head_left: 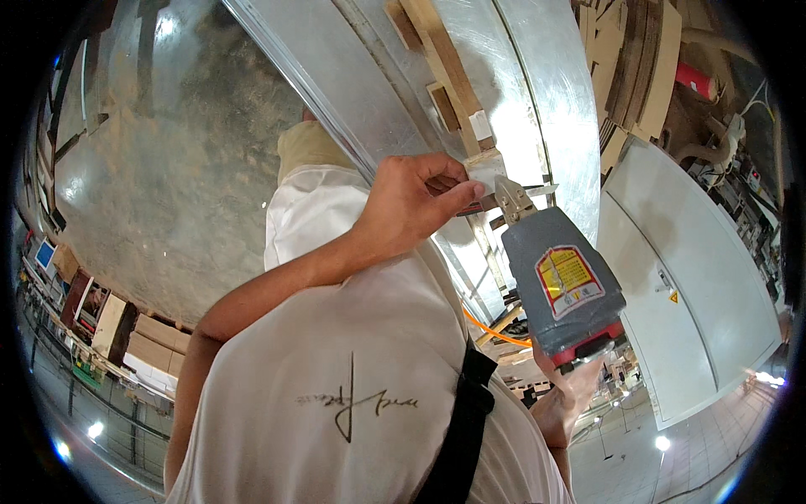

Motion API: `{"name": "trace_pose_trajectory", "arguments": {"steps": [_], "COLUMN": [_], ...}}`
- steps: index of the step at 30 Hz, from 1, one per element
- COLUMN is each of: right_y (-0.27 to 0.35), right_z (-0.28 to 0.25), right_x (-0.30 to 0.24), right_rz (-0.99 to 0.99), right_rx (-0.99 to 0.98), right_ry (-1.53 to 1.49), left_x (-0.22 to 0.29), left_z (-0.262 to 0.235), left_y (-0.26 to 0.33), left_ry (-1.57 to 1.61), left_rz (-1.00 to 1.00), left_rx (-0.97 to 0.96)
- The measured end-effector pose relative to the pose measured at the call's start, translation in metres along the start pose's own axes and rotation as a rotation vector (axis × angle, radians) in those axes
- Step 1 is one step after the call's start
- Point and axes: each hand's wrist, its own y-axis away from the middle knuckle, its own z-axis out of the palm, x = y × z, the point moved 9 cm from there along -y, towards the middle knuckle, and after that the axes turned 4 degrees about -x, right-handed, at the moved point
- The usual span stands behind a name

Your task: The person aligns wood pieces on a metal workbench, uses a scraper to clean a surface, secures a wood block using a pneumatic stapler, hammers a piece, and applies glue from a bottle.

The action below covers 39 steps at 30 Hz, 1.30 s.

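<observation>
Left hand pinched shut on a small white piece, held right against the wooden strip that runs along the shiny metal sheet. Right hand low down, closed around the bottom of a grey power tool with a red base; fingers mostly hidden behind the tool. Metal nose of the tool touching the white piece, just beside the left thumb. Orange hose trailing off under the tool. White shirt and a black strap filling the lower middle of the view. White panel off to the right.

Looks like the fixing step: white piece in place at the lower end of the wooden strip, tool nose lined up on it. Next move probably calls for a steady hold, the tool pressed square, and the left fingers kept clear of the nose.
</observation>
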Motion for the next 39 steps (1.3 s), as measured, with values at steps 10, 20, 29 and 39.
{"name": "trace_pose_trajectory", "arguments": {"steps": [10,20,29,39], "right_y": [0.006,0.006,0.008,0.037], "right_z": [-0.003,0.000,0.000,-0.002], "right_x": [0.000,0.000,0.000,0.029], "right_rz": [0.021,0.039,0.071,0.081], "right_rx": [-0.003,0.001,0.000,0.309], "right_ry": [-0.003,-0.028,-0.043,-0.075], "left_x": [-0.006,-0.006,0.001,0.029], "left_z": [0.002,0.002,0.001,-0.019], "left_y": [0.002,0.000,0.000,0.004], "left_ry": [0.042,-0.003,-0.031,-0.328], "left_rz": [-0.095,-0.068,-0.050,0.166], "left_rx": [-0.021,-0.001,-0.014,0.078]}}
